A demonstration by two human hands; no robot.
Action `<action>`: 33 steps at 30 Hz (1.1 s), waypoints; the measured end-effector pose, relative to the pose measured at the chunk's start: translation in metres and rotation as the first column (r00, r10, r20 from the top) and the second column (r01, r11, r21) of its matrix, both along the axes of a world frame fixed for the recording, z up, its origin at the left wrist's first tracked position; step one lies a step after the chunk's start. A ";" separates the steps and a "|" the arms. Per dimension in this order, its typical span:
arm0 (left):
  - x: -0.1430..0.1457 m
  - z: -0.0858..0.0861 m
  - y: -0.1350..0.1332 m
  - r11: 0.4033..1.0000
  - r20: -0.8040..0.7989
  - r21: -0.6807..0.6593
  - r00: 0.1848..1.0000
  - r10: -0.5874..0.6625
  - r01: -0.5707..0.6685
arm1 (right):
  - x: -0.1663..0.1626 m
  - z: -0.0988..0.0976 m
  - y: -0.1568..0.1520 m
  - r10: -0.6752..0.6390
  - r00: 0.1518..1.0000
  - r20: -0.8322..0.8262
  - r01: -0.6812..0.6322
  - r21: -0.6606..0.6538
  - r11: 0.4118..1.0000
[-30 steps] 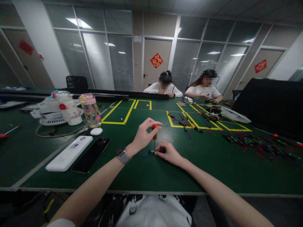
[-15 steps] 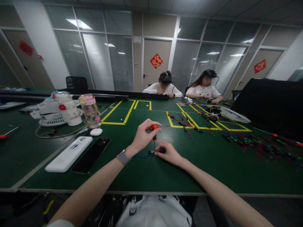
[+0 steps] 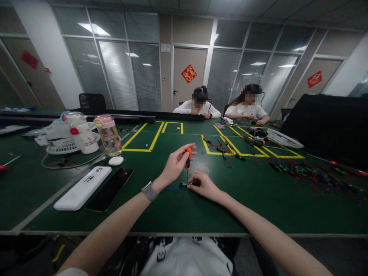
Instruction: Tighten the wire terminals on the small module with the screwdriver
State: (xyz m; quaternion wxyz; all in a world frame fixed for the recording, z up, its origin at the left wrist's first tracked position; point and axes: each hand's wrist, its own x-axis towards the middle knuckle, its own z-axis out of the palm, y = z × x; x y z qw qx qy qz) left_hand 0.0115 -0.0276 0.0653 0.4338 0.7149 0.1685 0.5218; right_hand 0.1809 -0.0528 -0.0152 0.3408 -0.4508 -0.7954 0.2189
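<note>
My left hand [image 3: 176, 164] is closed round the orange-and-black handle of a screwdriver [image 3: 188, 163], which stands nearly upright. Its thin shaft points down at a small circuit board [image 3: 184, 184] lying on the green table. Whether the tip sits in a screw is too small to tell. My right hand [image 3: 204, 184] rests on the table and pinches the board's right end between thumb and fingers; that end is partly hidden. From the board's left side a blue wire [image 3: 172, 189] runs out across the tabletop.
On the left lie a white power bank [image 3: 83, 188], a black phone [image 3: 110, 190] and a white case [image 3: 116, 160], with a pink-lidded bottle [image 3: 108, 134] behind. A heap of wired boards [image 3: 313, 176] spreads at right. Two people [image 3: 198, 105] sit across the table.
My left hand's fingers have shifted on the screwdriver handle, now stretched further along it, and the handle leans slightly differently. My right hand and the board stay in place.
</note>
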 end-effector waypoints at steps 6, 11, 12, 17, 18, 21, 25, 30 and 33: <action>-0.002 0.001 0.003 0.996 -0.021 0.025 0.996 0.090 -0.090 | 0.001 -0.001 0.000 0.000 1.000 -0.016 0.000 -0.005 1.000; -0.001 -0.002 -0.001 0.949 -0.064 0.198 0.963 0.261 -0.244 | 0.000 0.001 -0.001 -0.004 1.000 -0.004 0.004 -0.011 1.000; 0.000 -0.002 -0.003 0.936 -0.073 0.236 0.956 0.284 -0.260 | 0.000 0.001 -0.001 -0.006 1.000 -0.002 0.006 -0.012 1.000; 0.000 -0.002 -0.009 0.868 -0.122 0.438 0.941 0.315 -0.234 | 0.000 0.001 -0.001 -0.008 1.000 -0.006 0.008 -0.014 1.000; 0.000 -0.003 -0.009 0.865 -0.130 0.454 0.944 0.302 -0.214 | 0.000 0.000 -0.001 -0.005 1.000 -0.009 0.005 -0.013 1.000; 0.000 -0.005 -0.009 0.874 -0.155 0.454 0.950 0.271 -0.175 | 0.000 -0.001 0.000 -0.001 1.000 -0.013 0.001 -0.012 1.000; 0.000 -0.006 -0.008 0.864 -0.171 0.466 0.938 0.302 -0.193 | 0.000 -0.001 0.000 0.000 1.000 -0.015 0.000 -0.007 1.000; 0.001 -0.004 -0.006 0.774 -0.112 0.558 0.898 0.426 -0.298 | 0.000 -0.001 0.000 -0.001 1.000 -0.010 0.001 -0.016 1.000; 0.001 -0.004 -0.006 0.748 -0.076 0.582 0.895 0.439 -0.318 | -0.001 0.000 -0.001 -0.007 1.000 -0.013 0.007 -0.022 1.000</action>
